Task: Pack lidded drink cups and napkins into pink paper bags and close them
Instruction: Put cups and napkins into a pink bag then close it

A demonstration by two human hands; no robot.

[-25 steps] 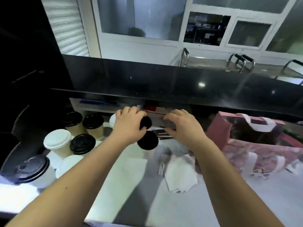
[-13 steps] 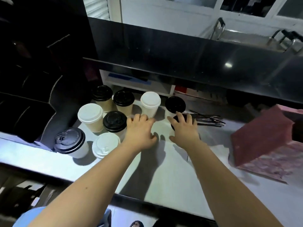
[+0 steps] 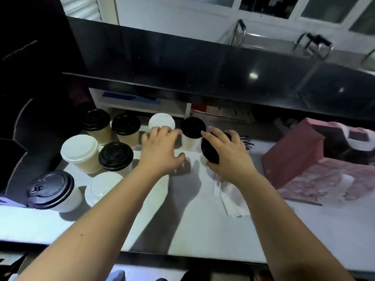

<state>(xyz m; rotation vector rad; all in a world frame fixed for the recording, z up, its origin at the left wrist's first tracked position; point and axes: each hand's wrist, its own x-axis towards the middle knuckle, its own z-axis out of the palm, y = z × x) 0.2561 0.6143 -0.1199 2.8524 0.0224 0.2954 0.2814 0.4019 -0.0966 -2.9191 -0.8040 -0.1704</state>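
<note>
Clasping tilted cup (image 3: pixel 209 149) in right grip (image 3: pixel 229 157); left grip (image 3: pixel 160 153) loose, empty. Could spill onto napkins (image 3: pixel 233 199) if squeezed, tipped further.

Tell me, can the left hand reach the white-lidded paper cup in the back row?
Probably yes: the left hand hovers empty, its fingers right before the white-lidded paper cup, nothing between.

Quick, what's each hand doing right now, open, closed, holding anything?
Left hand: open, holds nothing, fingertips by the white-lidded cup.
Right hand: grips a black-lidded cup from above.
</note>
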